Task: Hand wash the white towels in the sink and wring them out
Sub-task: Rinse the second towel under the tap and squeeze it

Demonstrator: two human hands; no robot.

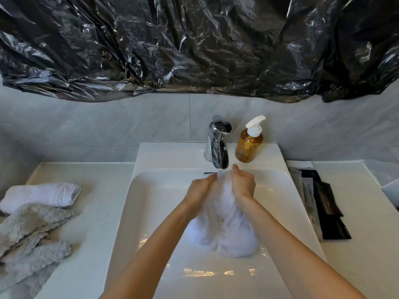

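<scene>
A wet white towel (226, 225) hangs bunched over the white sink (151, 212), its lower folds resting in the basin. My left hand (200, 187) and my right hand (243, 183) both grip its top, close together, right under the chrome faucet (218, 143) spout. The towel looks blurred between the hands. Another white towel (43, 196) lies rolled on the counter at the left.
An amber soap pump bottle (249, 145) stands right of the faucet. Grey fluffy cloths (30, 240) lie on the left counter. Dark sachets (321, 201) lie on the right counter. Black plastic sheeting (194, 44) covers the wall above.
</scene>
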